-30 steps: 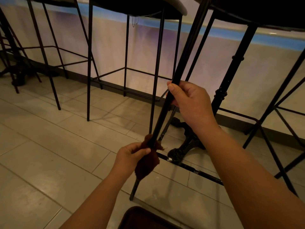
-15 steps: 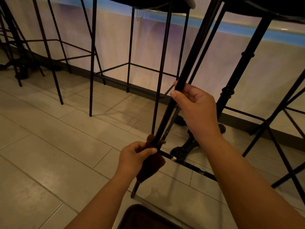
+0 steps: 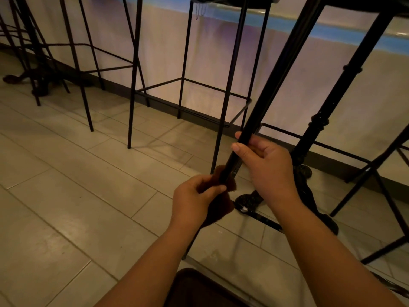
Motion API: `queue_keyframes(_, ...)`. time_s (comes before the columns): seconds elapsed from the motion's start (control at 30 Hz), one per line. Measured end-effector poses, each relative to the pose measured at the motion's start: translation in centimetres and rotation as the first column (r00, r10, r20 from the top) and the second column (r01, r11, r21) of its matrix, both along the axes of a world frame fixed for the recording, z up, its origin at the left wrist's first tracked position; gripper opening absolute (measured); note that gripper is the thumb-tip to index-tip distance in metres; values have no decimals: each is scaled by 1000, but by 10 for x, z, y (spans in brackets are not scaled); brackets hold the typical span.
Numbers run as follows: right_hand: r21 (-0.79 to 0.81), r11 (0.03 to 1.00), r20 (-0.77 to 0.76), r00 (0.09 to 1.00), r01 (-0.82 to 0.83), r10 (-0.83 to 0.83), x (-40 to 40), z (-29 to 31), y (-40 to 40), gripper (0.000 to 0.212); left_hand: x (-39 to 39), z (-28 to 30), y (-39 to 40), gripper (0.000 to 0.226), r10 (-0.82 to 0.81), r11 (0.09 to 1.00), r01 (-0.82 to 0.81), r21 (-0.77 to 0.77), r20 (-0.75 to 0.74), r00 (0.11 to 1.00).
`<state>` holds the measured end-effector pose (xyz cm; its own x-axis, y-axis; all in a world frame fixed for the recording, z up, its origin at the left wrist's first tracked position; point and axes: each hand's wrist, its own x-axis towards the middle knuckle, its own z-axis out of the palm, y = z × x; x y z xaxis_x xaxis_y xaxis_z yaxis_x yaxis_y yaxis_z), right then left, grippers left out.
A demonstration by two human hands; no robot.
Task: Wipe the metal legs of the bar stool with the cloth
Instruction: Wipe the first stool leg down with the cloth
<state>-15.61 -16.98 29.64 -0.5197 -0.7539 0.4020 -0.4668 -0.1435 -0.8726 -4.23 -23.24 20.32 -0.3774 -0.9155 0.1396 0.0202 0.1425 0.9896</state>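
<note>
Low on the thin black metal stool leg (image 3: 265, 96), slanting from upper right down to the tiled floor (image 3: 66, 196): left hand (image 3: 194, 200) pinching the dark brown cloth (image 3: 221, 207) round it, right hand (image 3: 267, 165) gripping bare metal just above. Next stroke, probably along that axis, downward. Leg's foot half hidden behind the left forearm, cloth's folds hard to make out.
</note>
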Motion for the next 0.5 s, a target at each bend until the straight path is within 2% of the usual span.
queue_keyframes(0.07, 32, 999, -23, 1000, -11, 12, -4, 2, 0, 21, -8, 9, 3, 22, 65, 995, -63, -74, 18, 998)
queue_keyframes(0.13, 38, 999, -37, 999, -17, 18, -6, 3, 0, 20, -16, 14, 7, 24, 175, 971, -152, -186, 113, 978)
queue_keyframes(0.23, 6, 1000, -31, 999, -20, 20, -3, 1, 0, 19, -25, 19, 14, 26, 359, 882, -233, -409, 264, 895)
queue_keyframes(0.3, 2, 1000, -32, 999, -25, 25, -2, 1, 0, 18, -27, 19, 18, 26, 413, 844, -249, -475, 279, 867)
queue_keyframes(0.4, 22, 998, -20, 998, -56, 57, -3, 3, 2, 19, -23, 15, 19, 20, 374, 869, -242, -431, 254, 892)
queue_keyframes(0.43, 44, 997, -33, 998, -61, 62, -4, 4, 4, 21, -21, 13, 17, 19, 317, 901, -214, -376, 237, 919)
queue_keyframes(0.5, 99, 994, -65, 996, -53, 60, -5, 1, 6, 27, -16, 9, 10, 20, 136, 979, -113, -167, 132, 982)
